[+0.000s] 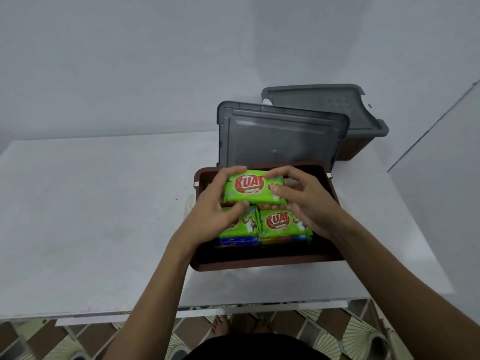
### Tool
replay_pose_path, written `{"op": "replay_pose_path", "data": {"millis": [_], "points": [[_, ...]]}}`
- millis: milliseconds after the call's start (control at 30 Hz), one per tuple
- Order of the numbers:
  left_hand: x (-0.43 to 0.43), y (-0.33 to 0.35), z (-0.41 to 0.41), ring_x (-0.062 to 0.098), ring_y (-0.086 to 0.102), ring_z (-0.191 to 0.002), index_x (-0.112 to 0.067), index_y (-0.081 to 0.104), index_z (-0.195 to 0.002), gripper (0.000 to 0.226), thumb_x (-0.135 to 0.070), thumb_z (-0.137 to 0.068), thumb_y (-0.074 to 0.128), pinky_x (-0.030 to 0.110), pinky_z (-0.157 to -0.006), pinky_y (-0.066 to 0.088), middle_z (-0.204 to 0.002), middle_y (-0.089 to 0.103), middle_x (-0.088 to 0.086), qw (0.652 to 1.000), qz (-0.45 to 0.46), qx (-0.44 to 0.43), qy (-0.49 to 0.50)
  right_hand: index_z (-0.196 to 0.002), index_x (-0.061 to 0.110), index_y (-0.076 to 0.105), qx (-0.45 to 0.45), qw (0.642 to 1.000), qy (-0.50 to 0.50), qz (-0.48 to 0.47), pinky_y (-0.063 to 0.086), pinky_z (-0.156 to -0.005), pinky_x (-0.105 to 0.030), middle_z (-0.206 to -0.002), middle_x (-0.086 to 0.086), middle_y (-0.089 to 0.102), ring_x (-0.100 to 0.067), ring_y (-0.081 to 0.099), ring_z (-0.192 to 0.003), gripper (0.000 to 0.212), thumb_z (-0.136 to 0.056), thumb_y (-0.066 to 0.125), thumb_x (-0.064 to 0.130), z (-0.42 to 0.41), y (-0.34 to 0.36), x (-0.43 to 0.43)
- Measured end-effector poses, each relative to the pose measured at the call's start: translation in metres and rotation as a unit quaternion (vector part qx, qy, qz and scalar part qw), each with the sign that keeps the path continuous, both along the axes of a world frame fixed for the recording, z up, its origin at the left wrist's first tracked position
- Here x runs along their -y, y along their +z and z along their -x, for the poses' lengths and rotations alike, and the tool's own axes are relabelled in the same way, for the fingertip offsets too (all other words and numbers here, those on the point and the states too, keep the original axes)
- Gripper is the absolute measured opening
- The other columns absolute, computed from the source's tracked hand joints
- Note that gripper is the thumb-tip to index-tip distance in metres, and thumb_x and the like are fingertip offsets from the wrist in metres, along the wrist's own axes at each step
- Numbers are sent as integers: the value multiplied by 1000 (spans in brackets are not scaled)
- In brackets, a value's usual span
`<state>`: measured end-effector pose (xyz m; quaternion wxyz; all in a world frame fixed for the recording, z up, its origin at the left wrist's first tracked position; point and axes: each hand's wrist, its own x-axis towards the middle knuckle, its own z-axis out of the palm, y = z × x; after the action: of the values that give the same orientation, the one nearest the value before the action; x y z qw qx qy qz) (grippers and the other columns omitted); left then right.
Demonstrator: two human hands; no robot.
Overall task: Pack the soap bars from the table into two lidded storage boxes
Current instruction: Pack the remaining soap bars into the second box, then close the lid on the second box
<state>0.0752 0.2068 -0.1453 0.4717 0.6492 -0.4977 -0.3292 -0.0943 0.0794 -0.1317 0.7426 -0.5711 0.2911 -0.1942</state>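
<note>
Head view: green plastic-wrapped rectangular soap bar is held level over open brown plastic storage box.
Grip: ends are pinched by left hand and right hand, likely for flat seating.
Below grip: wrapped bars are stacked.
Behind grip: grey lid is stood open.

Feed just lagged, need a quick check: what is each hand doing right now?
Left hand: gripping the left end of the green soap bar.
Right hand: gripping the right end of the same bar.
</note>
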Motion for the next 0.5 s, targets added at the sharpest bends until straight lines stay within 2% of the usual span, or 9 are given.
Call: {"op": "replay_pose_path", "data": {"millis": [67, 133, 233, 367, 433, 500], "points": [[1, -6, -5, 5, 44, -130, -41, 43, -137, 57, -40, -85, 66, 36, -105, 45, -143, 45, -14, 991, -22, 131, -22, -104, 6, 63, -33, 999, -4, 20, 58, -82, -45, -115, -15, 67, -29, 69, -103, 14, -91, 61, 3, 17, 0, 5], [-2, -12, -16, 8, 34, -137, -40, 46, -137, 58, -52, -82, 62, 39, -111, 35, -149, 39, -12, 977, -23, 210, 2, -103, 7, 64, -84, 994, 5, 64, 60, -78, -43, -111, -9, 69, -25, 70, -100, 12, -91, 61, 4, 34, 4, 11], [-5, -26, -32, 13, 38, -133, -29, 55, -131, 50, -47, -84, 57, 41, -110, 35, -144, 47, -5, 952, -3, 297, 77, -103, 8, 65, -159, 983, 29, 91, 61, -71, -35, -110, -3, 68, -20, 71, -96, 14, -92, 60, 2, 52, 5, 18], [-5, -42, -34, 14, 35, -134, -23, 57, -128, 40, -31, -89, 60, 37, -109, 36, -144, 45, -1, 950, -16, 292, 109, -107, 12, 64, -219, 963, 62, 143, 61, -77, -37, -119, -5, 64, -22, 67, -105, 16, -93, 60, 5, 49, -11, 14], [-4, -44, -33, 15, 36, -134, -22, 58, -127, 41, -34, -88, 56, 38, -108, 37, -143, 45, 0, 946, -19, 306, 109, -112, 19, 61, -275, 929, 59, 241, 60, -81, -36, -125, -2, 56, -23, 61, -109, 18, -96, 58, 12, 45, -23, 9], [-4, -42, -32, 17, 37, -133, -21, 59, -126, 44, -37, -86, 53, 38, -108, 36, -143, 46, 1, 944, -29, 310, 112, -118, 27, 57, -349, 851, 69, 386, 55, -84, -32, -120, -3, 54, -23, 56, -108, 21, -98, 54, 22, 44, -31, 4]]}}
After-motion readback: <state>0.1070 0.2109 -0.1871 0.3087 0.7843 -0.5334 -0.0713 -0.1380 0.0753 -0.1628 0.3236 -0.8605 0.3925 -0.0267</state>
